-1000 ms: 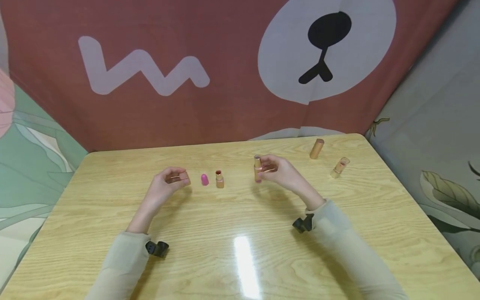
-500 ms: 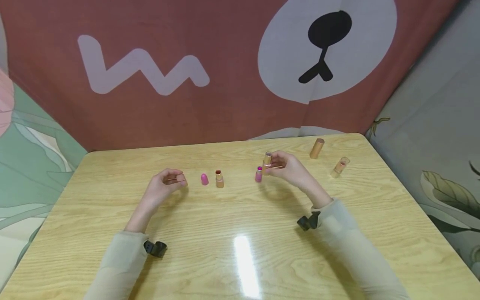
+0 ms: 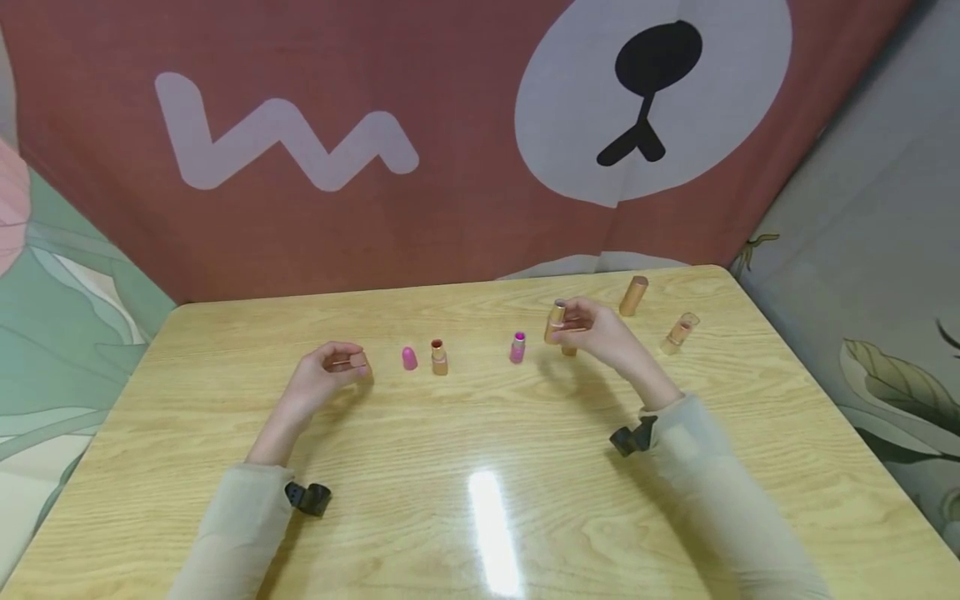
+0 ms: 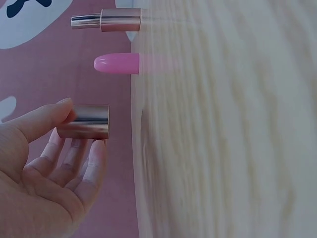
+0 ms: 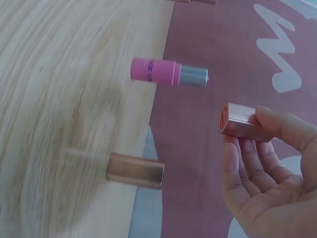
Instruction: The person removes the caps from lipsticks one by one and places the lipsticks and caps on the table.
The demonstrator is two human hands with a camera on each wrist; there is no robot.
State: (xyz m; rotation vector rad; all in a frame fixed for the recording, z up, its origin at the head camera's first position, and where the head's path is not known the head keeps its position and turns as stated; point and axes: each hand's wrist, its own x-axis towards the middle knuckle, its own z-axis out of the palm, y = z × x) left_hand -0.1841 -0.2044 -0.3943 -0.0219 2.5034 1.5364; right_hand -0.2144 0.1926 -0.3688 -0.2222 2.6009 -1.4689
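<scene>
My left hand (image 3: 317, 377) pinches a rose-gold lipstick cap (image 4: 91, 122) between thumb and fingers, held above the table. To its right stand a bright pink lipstick cap (image 3: 408, 358) and an uncapped rose-gold lipstick tube (image 3: 439, 362). In my right hand (image 3: 602, 335) an uncapped gold lipstick tube (image 5: 242, 121) is pinched upright, raised off the table. Close by on its left is an uncapped pink lipstick tube (image 3: 518, 348) with a silver collar. A gold cap (image 5: 134, 170) stands below the right hand, mostly hidden by it in the head view.
At the back right of the wooden table (image 3: 405, 492) stand a copper-coloured cylinder (image 3: 633, 297) and a small lipstick with a clear top (image 3: 680, 333). A red-brown printed cloth (image 3: 465, 225) hangs behind the table's far edge.
The right hand has carried the gold lipstick tube rightward, uncovering the pink tube and coming over the gold cap. The left hand, still pinching its cap, has drifted slightly left.
</scene>
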